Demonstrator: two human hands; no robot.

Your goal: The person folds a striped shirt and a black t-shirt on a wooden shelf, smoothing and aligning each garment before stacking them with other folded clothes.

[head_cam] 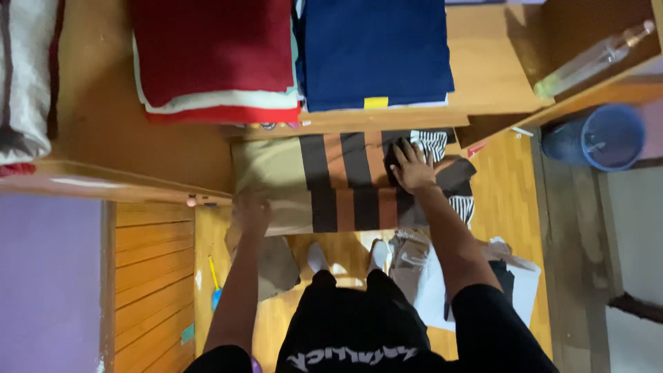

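I look straight down at a wooden shelf unit. My left hand [252,214] presses on the near edge of a folded garment [324,179] with beige, black and brown stripes, lying on a lower shelf. My right hand [412,168] lies flat with spread fingers on the right end of that garment, beside a black-and-white striped cloth [436,143]. On the shelf above sit a stack of folded red and white clothes [214,62] and a stack of folded dark blue clothes [373,52].
A clear bottle [594,61] lies on the wooden shelf board [483,76] at the upper right. A blue bucket [597,137] stands on the floor at right. Loose clothes and a white bag [442,276] lie by my feet. More folded fabric [24,76] is at far left.
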